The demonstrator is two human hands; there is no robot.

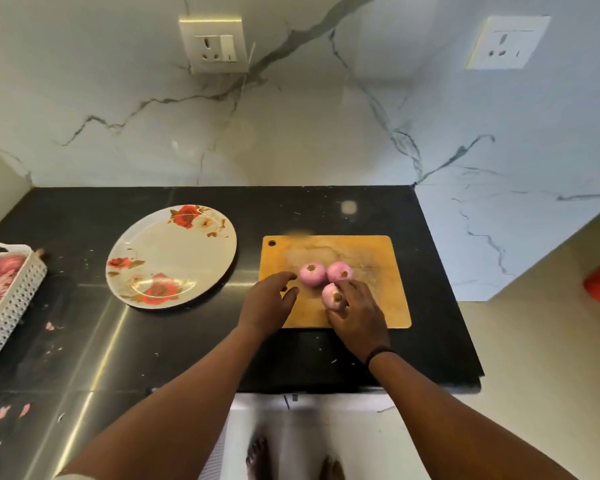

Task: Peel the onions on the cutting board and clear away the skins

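I see three peeled onions clustered on the wooden cutting board (361, 306), which lies on the black desk (187, 341). My right hand (359, 315) grips the near onion (331, 296), fingers curled round it. The far-left onion (312, 274) and far-right onion (340, 271) sit touching behind it. My left hand (269, 304) hovers at the board's left edge, fingers loosely spread, holding nothing. A flowered plate (172, 256) lies left of the board; a white basket (11, 296) of skins stands far left.

Three peeled onions (312, 274), one cutting board (378, 258), one plate (174, 254), one basket (11, 299), two hands (267, 303).
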